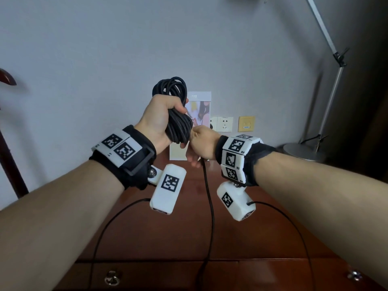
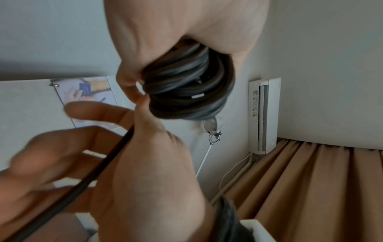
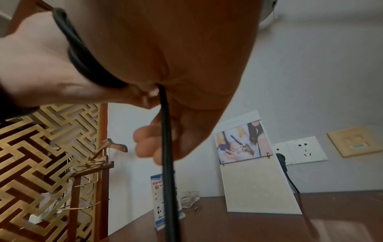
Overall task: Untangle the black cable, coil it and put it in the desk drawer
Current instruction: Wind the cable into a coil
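Left hand (image 1: 161, 116): clenched around the coil (image 1: 175, 110), frame centre.
Right hand (image 1: 199, 141): pinches the loose tail (image 1: 207, 185) just below.
Advice: feed each loop flat, equal in size, without twist.

Bare desk top (image 1: 147, 234) lies below both hands; calendar (image 1: 178, 152) stands at the wall.

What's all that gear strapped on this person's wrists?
Both forearms are bare, with no sleeves. Each wrist wears a black fabric band: left band, right band. White blocks printed with black-and-white square code markers sit on the bands. Below each wrist hangs a white camera box, left and right, each also bearing a marker and trailing a thin black wire.
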